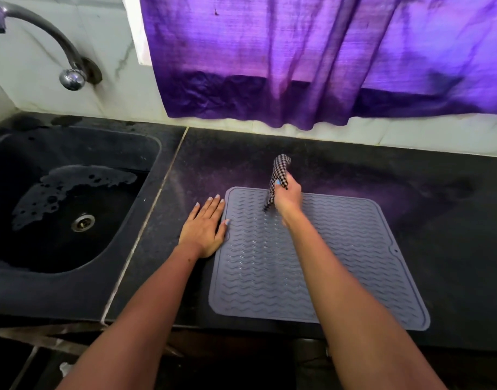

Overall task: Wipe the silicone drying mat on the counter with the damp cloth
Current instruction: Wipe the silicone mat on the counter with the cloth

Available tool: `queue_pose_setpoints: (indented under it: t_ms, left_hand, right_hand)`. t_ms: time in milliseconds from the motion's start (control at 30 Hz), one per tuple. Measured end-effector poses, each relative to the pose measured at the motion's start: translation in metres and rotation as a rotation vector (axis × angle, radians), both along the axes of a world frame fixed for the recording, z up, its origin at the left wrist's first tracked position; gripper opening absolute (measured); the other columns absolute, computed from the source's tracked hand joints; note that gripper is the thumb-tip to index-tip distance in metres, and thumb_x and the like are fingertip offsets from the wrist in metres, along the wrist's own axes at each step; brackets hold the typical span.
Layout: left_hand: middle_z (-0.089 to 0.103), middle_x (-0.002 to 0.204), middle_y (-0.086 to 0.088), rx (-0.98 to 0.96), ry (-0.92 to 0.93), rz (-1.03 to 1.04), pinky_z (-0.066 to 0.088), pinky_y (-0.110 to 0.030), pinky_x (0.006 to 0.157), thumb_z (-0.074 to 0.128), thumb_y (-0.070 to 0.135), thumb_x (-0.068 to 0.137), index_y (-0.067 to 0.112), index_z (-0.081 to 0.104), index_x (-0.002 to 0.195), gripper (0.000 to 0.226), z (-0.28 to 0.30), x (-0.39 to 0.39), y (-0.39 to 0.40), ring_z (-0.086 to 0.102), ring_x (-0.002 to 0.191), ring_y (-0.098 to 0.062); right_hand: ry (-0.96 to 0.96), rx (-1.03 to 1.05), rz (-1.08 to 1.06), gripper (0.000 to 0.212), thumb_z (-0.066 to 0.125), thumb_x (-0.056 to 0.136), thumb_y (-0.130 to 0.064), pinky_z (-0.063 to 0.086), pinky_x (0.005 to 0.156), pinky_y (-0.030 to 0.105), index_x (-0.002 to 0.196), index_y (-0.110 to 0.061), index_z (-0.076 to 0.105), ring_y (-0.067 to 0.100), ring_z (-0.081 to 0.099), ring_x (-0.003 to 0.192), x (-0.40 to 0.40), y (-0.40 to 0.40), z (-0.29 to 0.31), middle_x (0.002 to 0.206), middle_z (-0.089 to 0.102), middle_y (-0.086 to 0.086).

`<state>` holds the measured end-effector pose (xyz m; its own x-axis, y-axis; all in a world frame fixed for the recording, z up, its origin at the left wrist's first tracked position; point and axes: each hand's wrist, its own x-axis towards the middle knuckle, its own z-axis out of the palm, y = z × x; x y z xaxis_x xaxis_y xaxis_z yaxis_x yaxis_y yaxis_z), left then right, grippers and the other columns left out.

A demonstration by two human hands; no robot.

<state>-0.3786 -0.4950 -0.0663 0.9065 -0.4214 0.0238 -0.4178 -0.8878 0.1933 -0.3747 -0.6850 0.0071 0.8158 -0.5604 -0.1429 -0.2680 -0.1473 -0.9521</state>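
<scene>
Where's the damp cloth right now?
In the head view the checked cloth is gripped in the right hand, held above the far edge of the grey mat, its lower end hanging towards the ridges.

mat (320, 266): grey, wavy ridges
cloth (278, 175): black-and-white check
curtain (312, 57): purple, darker hem
counter (453, 220): black, speckled
sink (58, 209): black
tap (44, 32): silver
nails (278, 182): light blue
</scene>
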Motion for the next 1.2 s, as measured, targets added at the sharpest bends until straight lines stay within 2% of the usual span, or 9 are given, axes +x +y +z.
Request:
queue_pose_setpoints:
  t_ms: [100,233,433,600,700,800,933,1067,1200]
  left_hand:
    - [0.002,0.16,0.001,0.003,0.003,-0.004,-0.002,-0.035,0.12,0.013,0.042,0.099,0.016,0.006,0.151,0.059,0.0,-0.001,0.0,-0.002,0.147,-0.011]
    - [0.003,0.16,0.002,0.001,-0.002,0.003,-0.002,-0.034,0.12,0.008,0.046,0.095,0.016,0.007,0.151,0.064,-0.001,0.0,0.0,-0.001,0.147,-0.011]
    - [0.002,0.16,0.003,0.008,-0.007,0.004,-0.003,-0.033,0.12,0.004,0.049,0.089,0.017,0.006,0.151,0.069,-0.003,0.002,0.0,-0.002,0.147,-0.01]
    - [0.001,0.16,0.003,0.036,-0.008,-0.001,-0.003,-0.033,0.12,0.007,0.046,0.094,0.017,0.004,0.151,0.063,-0.002,0.002,0.001,-0.002,0.147,-0.01]
    - [0.0,0.16,0.003,0.031,-0.008,0.009,-0.003,-0.033,0.12,0.011,0.042,0.098,0.017,0.006,0.151,0.058,0.0,0.002,0.0,-0.002,0.147,-0.011]
    - [0.0,0.16,0.003,0.029,-0.001,0.009,-0.004,-0.033,0.12,0.018,0.036,0.102,0.017,0.005,0.151,0.054,0.0,0.002,0.001,-0.003,0.147,-0.01]
    - [-0.001,0.16,0.003,0.039,-0.004,0.012,-0.005,-0.032,0.12,0.016,0.037,0.101,0.015,0.003,0.151,0.056,-0.002,0.003,0.0,-0.004,0.146,-0.009]
    - [0.0,0.16,0.003,0.044,-0.011,0.01,-0.004,-0.033,0.12,0.007,0.041,0.097,0.016,0.004,0.151,0.059,-0.004,0.004,0.001,-0.002,0.147,-0.011]
    - [0.001,0.16,0.004,0.042,-0.011,0.006,-0.003,-0.033,0.12,0.004,0.041,0.092,0.021,0.002,0.15,0.062,-0.004,0.004,0.001,-0.001,0.147,-0.011]
  right_hand:
    - [0.105,-0.634,0.274,0.057,0.047,0.09,-0.004,0.043,0.098,0.037,0.143,-0.02,0.037,0.034,0.054,0.116,-0.013,-0.001,0.0,0.132,0.055,0.017]
    - [0.287,-0.923,0.598,0.066,0.049,0.089,-0.01,0.025,0.113,0.037,0.148,-0.011,0.018,0.029,0.026,0.14,-0.025,0.019,-0.031,0.153,0.024,0.014]
    - [0.171,-0.641,0.528,0.06,0.048,0.091,-0.007,0.033,0.108,0.032,0.146,-0.024,0.03,0.023,0.04,0.133,-0.022,0.003,-0.038,0.15,0.036,0.003]
    - [0.048,0.355,0.079,0.036,0.044,0.095,-0.005,0.048,0.082,0.03,0.131,-0.007,0.051,0.021,0.06,0.094,-0.005,-0.013,-0.009,0.119,0.061,0.012]
    - [0.072,-0.041,-0.106,0.04,0.046,0.094,-0.009,0.047,0.089,0.034,0.134,-0.014,0.049,0.027,0.059,0.104,-0.007,-0.028,0.0,0.122,0.062,0.012]
    - [0.182,-0.665,0.135,0.052,0.051,0.091,-0.01,0.046,0.09,0.036,0.141,-0.02,0.039,0.032,0.057,0.11,-0.02,-0.025,-0.002,0.126,0.058,0.014]
    - [0.315,-0.936,0.497,0.067,0.049,0.091,-0.014,0.019,0.116,0.035,0.149,-0.009,0.014,0.026,0.02,0.143,-0.03,-0.008,-0.037,0.156,0.018,0.012]
    - [0.246,-0.945,0.519,0.07,0.045,0.092,-0.015,0.004,0.119,0.029,0.15,-0.011,0.006,0.02,0.006,0.146,-0.029,-0.015,-0.056,0.159,0.005,0.007]
    - [0.14,-0.433,0.386,0.052,0.044,0.095,-0.012,0.036,0.103,0.026,0.145,-0.019,0.033,0.023,0.038,0.133,-0.019,-0.028,-0.043,0.15,0.035,0.004]
